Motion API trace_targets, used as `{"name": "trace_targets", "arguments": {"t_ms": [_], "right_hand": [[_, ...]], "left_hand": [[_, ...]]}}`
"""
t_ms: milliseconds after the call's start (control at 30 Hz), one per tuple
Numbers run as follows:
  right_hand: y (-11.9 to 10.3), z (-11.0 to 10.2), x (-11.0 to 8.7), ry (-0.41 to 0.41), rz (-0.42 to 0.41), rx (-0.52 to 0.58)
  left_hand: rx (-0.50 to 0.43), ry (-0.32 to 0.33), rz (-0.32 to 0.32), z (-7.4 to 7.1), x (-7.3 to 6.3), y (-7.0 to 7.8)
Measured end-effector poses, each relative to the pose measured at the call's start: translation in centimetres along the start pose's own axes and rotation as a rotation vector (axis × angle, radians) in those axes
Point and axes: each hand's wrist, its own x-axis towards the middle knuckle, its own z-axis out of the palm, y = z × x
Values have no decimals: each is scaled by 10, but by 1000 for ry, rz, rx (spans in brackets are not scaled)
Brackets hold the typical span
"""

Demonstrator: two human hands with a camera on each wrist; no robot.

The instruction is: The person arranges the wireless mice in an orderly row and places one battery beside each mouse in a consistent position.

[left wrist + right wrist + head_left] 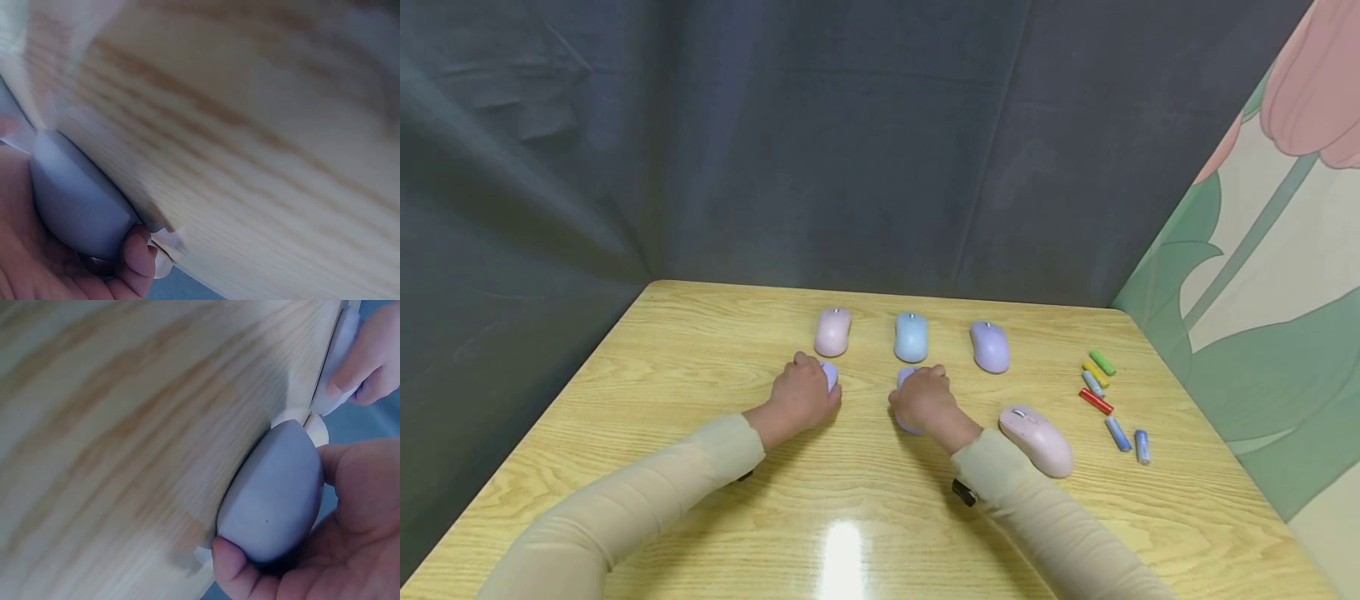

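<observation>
Holding the left mouse (830, 377) in the left hand (805, 393) and the right mouse (906, 375) in the right hand (925, 402), near the middle of the table (715, 333). Clamping each by its sides with bent fingers (139, 253). Maybe touching the table, maybe hovering just over it: hard telling which. Having the pink mouse (832, 333) at 12 o'clock from the left mouse, the blue mouse (912, 337) at 12 o'clock from the right one, and the big mouse (1037, 442) at 4 o'clock from the right hand.

Probably feeling light, hard and smooth, perhaps slipping a bit, and maybe cracking after a big drop. Best gripping low on both sides, keeping off the top.

Showing the back row in the head view, but hiding much of both held mice. Showing their smooth sides in the wrist views. Showing a tiny dark dot (267, 520) on the right mouse only in the right wrist view, with the left hand peeking in at 2 o'clock.
</observation>
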Motion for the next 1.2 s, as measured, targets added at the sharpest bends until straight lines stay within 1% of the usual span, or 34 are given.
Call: {"name": "trace_targets", "arguments": {"t_ms": [267, 467, 600, 900, 1200], "right_hand": [[0, 1, 2, 11, -14, -14], [-1, 2, 2, 10, 11, 0], [-1, 2, 3, 2, 19, -12], [-2, 3, 3, 0, 48, 40], [-1, 3, 2, -3, 66, 89]], "left_hand": [[-4, 10, 0, 1, 1, 0], [3, 17, 4, 3, 0, 1], [1, 17, -2, 3, 0, 0], [-14, 6, -16, 1, 0, 1], [-3, 22, -12, 4, 1, 0]]}}
